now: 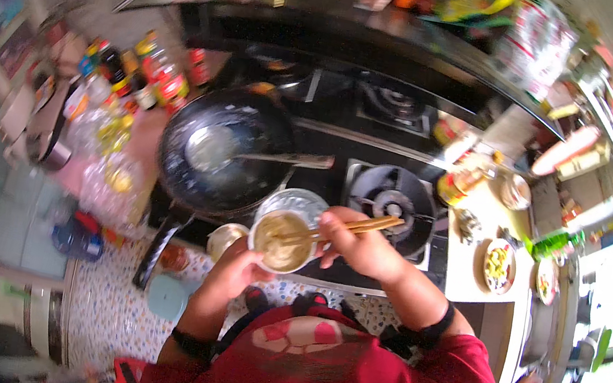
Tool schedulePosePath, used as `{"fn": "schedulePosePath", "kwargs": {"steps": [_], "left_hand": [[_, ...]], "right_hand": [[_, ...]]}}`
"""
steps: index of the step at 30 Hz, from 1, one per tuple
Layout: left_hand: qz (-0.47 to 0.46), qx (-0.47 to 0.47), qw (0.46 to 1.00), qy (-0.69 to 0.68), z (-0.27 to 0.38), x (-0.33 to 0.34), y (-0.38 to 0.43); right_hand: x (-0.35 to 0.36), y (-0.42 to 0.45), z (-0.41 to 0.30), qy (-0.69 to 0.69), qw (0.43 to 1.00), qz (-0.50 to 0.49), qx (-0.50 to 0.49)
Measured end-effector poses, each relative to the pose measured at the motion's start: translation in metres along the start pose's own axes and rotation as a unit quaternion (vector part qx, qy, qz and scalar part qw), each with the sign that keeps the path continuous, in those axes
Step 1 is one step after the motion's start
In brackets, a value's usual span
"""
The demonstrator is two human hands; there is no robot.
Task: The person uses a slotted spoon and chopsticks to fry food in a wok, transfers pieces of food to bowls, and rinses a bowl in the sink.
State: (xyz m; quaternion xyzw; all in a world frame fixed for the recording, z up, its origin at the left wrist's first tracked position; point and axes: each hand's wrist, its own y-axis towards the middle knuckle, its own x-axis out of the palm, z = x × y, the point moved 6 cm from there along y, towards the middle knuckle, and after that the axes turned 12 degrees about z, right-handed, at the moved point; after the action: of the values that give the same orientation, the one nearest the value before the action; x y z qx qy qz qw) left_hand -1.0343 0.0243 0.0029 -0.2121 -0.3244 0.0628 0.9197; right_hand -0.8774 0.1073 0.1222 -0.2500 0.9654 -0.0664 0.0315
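My left hand (238,269) holds a white bowl (310,254) by its rim, with a pale, creamy mixture (280,253) inside. In my right hand (360,247) is a pair of wooden chopsticks (376,224), their tips in the mixture. Behind the bowl, partly covered by it, stands a larger clear or metal bowl (300,199). A black wok (248,186) with liquid at its bottom sits to the left on the stove, and a metal ladle or turner (299,159) lies across its right side. Just left of the held bowl is a small pale container (223,237).
A bare gas burner (393,207) is right of the wok, whose handle (157,252) juts toward me. Bottles (160,74) and plastic bags (112,180) crowd the left counter. Plates of chopped food (500,267) stand on the right counter. A range hood (307,28) overhangs the back.
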Motion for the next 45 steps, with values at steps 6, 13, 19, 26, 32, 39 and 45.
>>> {"fn": "schedulePosePath", "kwargs": {"steps": [6, 13, 19, 26, 32, 39, 45], "left_hand": [[0.031, -0.021, 0.999, 0.032, -0.01, -0.022, 0.003], [0.007, -0.048, 0.998, -0.032, -0.017, -0.013, 0.013], [0.036, -0.026, 0.999, 0.001, -0.022, -0.034, 0.013], [0.094, -0.008, 0.994, -0.052, -0.014, -0.049, -0.014], [0.148, 0.004, 0.984, -0.095, -0.014, -0.074, -0.046], [0.202, 0.057, 0.973, -0.1, -0.015, -0.091, -0.087], [0.227, 0.082, 0.966, -0.091, -0.015, -0.088, -0.104]], "right_hand": [[-0.004, -0.01, -0.047, -0.09, 0.991, -0.031, -0.092], [0.006, -0.01, -0.035, -0.149, 0.971, -0.119, -0.141], [-0.029, -0.022, -0.034, 0.025, 0.999, -0.043, -0.017], [-0.059, -0.005, -0.013, 0.247, 0.969, 0.008, 0.024], [-0.054, 0.029, 0.084, 0.038, 0.992, 0.055, 0.104], [-0.007, 0.056, 0.146, 0.011, 0.999, -0.032, 0.005], [0.003, 0.079, 0.134, 0.021, 0.999, -0.034, 0.026]]}}
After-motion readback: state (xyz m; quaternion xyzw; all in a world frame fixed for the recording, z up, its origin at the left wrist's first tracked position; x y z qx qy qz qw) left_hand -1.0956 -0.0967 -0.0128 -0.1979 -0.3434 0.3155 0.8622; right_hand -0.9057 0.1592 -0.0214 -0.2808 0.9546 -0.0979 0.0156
